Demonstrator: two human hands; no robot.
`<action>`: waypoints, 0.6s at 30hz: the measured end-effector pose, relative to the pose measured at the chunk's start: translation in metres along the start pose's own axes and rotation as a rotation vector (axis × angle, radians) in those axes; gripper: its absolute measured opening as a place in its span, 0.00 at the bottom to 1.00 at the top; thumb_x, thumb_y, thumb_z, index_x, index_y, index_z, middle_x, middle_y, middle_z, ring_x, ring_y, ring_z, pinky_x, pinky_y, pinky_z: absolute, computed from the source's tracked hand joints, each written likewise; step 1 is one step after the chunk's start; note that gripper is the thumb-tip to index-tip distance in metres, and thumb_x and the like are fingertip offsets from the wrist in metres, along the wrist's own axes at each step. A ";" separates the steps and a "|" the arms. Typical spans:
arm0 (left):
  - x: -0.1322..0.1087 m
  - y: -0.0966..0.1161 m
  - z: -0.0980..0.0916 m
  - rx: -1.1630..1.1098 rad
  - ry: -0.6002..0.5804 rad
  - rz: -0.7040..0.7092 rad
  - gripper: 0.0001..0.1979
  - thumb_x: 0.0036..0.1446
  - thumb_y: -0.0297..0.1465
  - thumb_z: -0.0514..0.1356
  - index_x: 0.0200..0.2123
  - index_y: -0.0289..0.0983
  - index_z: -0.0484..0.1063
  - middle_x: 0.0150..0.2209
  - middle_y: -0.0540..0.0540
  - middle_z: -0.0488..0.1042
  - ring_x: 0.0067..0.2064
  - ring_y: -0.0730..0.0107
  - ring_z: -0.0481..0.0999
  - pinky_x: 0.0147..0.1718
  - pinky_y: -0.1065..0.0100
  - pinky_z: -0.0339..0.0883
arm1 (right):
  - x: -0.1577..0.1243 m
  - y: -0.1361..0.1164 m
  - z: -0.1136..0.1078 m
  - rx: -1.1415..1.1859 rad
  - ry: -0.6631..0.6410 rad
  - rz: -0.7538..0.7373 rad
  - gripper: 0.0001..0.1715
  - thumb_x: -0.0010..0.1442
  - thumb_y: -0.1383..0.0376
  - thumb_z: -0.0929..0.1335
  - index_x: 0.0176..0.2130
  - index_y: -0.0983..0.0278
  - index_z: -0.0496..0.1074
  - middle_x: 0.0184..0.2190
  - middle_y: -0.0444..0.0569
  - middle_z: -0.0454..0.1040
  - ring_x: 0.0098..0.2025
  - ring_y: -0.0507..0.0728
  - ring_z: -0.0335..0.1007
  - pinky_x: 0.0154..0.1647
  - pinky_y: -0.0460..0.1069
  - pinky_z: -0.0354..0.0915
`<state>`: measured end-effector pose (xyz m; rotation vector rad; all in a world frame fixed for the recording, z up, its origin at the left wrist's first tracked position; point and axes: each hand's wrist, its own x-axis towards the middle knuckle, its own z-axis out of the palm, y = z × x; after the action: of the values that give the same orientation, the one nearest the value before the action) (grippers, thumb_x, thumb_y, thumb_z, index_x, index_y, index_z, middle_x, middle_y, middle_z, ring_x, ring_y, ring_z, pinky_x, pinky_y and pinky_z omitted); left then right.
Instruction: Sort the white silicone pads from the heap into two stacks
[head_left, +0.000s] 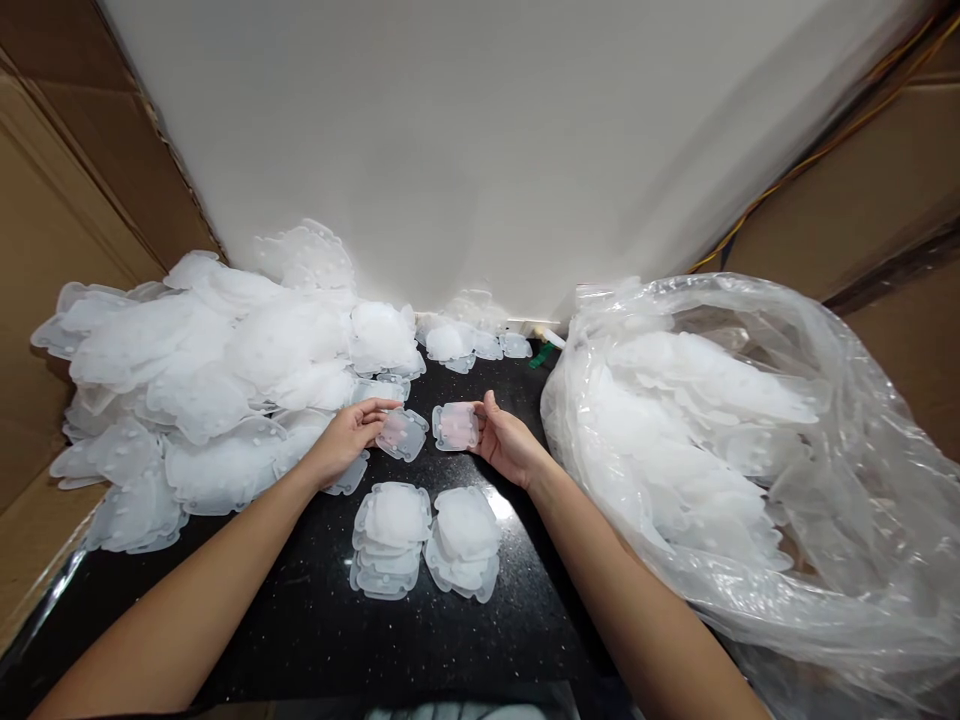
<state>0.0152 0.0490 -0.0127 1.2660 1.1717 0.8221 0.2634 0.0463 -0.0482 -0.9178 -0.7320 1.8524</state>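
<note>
heap of frosted white, notched flat plastic pieces (225, 350), left edge of black speckled tabletop (300, 630); left hand (346, 440), pinching one frosted piece (405, 436); two short stacks (390, 540) of like pieces, toward front edge; right hand (508, 440), holding another piece (454, 427); clear plastic bag (825, 615) of white pieces, right edge.

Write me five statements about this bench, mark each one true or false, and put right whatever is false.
1. The left hand holds a translucent piece. True.
2. The right hand is without any piece. False: it holds a second piece.
3. Those two pieces touch each other. False: a gap separates them.
4. One short stack lies beside another stack on the black surface. True.
5. The plastic bag stands on the person's left. False: it is on the right; a loose pile lies on the left.
</note>
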 end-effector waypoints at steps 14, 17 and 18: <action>-0.002 0.002 0.000 0.035 -0.021 0.017 0.25 0.47 0.47 0.66 0.43 0.36 0.76 0.31 0.48 0.76 0.34 0.65 0.76 0.35 0.66 0.68 | -0.003 0.000 0.004 0.003 0.013 -0.015 0.21 0.56 0.48 0.71 0.36 0.63 0.75 0.28 0.49 0.79 0.31 0.57 0.76 0.38 0.53 0.73; -0.003 0.001 -0.001 0.099 0.000 0.067 0.20 0.44 0.39 0.68 0.41 0.37 0.77 0.33 0.47 0.78 0.36 0.63 0.77 0.40 0.63 0.69 | -0.004 0.000 0.005 -0.004 0.017 -0.043 0.18 0.47 0.55 0.78 0.31 0.62 0.74 0.26 0.44 0.76 0.29 0.53 0.73 0.38 0.50 0.72; -0.003 0.002 0.000 0.124 0.004 0.098 0.16 0.44 0.37 0.67 0.37 0.37 0.77 0.35 0.45 0.79 0.39 0.61 0.78 0.42 0.61 0.70 | -0.005 0.000 0.005 -0.021 0.020 -0.058 0.17 0.44 0.57 0.79 0.29 0.62 0.73 0.25 0.43 0.76 0.29 0.53 0.73 0.39 0.50 0.71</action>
<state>0.0141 0.0461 -0.0105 1.4336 1.1867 0.8345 0.2604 0.0414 -0.0443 -0.9172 -0.7594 1.7855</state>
